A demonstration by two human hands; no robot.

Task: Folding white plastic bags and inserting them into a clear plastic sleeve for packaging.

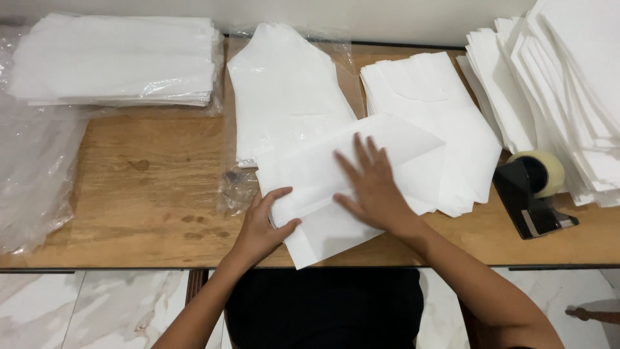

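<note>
Wood-grain laminate forms the table [148, 194], which stands against a pale wall above a white marbled tile floor [97, 304]. A white paper sheet [323, 174] lies folded at the table's front edge, centre. The left hand [261, 226] pinches the sheet's left fold between thumb and curled fingers. The right hand [374, 187] presses flat on the sheet, fingers spread wide. Stacks of white sheets [116, 58] occupy the rear and right areas. Clear plastic wrap [32, 168] lies at left. A black tape dispenser [533, 197] stands at right.
</note>
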